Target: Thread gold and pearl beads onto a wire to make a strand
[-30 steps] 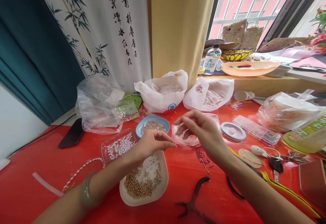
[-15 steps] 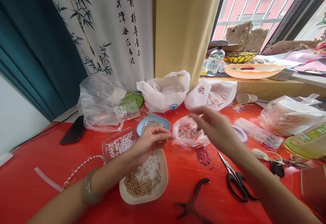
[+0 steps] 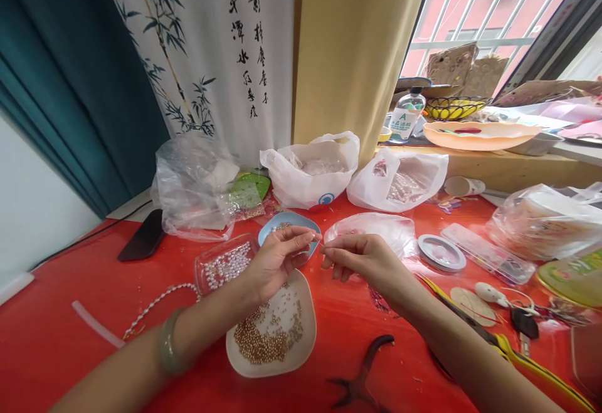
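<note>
My left hand (image 3: 277,259) hovers above a cream dish (image 3: 308,344) of gold and white beads, thumb and forefinger pinched on something too fine to name. My right hand (image 3: 364,262) faces it a few centimetres away, its fingers also pinched together, tip to tip with the left. A thin pin or wire seems to run between the two pinches. Behind the hands lie a blue dish (image 3: 282,220) of small beads, a clear tray (image 3: 221,267) of white pearls and a small clear bag (image 3: 376,226). A green bangle (image 3: 167,349) sits on my left wrist.
On the red table: dark pliers (image 3: 362,375) at the front, a pearl strand (image 3: 155,303), a black phone (image 3: 141,244), plastic bags (image 3: 195,187) at the back, a round lid (image 3: 441,253), a clear box (image 3: 489,253), yellow-handled scissors (image 3: 531,353) under my right forearm. A cluttered window sill (image 3: 493,162) is at the right.
My right hand has come back from the small clear bag and now meets my left hand, fingertip to fingertip. My left hand has risen slightly. The camera has shifted a little leftward.
</note>
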Demonstrator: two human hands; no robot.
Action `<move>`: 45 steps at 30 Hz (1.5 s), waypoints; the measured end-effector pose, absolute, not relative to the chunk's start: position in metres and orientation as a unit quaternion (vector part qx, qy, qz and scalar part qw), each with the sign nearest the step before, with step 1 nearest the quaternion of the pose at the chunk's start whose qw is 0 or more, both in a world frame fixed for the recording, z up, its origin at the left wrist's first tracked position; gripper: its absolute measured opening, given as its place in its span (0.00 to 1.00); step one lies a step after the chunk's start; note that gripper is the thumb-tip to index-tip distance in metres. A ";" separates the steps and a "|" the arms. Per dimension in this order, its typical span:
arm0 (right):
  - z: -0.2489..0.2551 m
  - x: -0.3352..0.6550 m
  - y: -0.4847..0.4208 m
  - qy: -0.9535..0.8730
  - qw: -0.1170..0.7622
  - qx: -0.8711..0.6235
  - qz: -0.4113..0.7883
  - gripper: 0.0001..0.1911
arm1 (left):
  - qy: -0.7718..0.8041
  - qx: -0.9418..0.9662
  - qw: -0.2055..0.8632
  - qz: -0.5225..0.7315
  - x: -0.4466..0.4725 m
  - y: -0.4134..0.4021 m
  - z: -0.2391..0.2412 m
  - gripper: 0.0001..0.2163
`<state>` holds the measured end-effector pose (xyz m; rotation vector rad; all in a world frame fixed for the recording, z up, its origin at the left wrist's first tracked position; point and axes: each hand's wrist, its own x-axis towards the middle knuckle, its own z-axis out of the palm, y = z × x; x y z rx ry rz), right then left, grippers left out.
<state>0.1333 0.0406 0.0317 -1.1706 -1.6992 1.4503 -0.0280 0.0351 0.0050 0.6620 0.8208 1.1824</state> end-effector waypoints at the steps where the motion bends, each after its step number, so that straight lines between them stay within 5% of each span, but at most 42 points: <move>1: 0.031 0.133 0.040 -0.641 0.313 -0.442 0.544 0.09 | 0.369 0.302 0.704 0.527 -0.027 0.035 0.005 0.05; 20: 0.030 0.130 0.035 -0.641 0.331 -0.414 0.555 0.09 | 0.364 0.322 0.713 0.506 -0.022 0.033 0.003 0.07; 45: 0.026 0.135 0.039 -0.475 0.312 -0.335 0.752 0.06 | 0.359 0.342 0.720 0.486 -0.024 0.035 0.002 0.07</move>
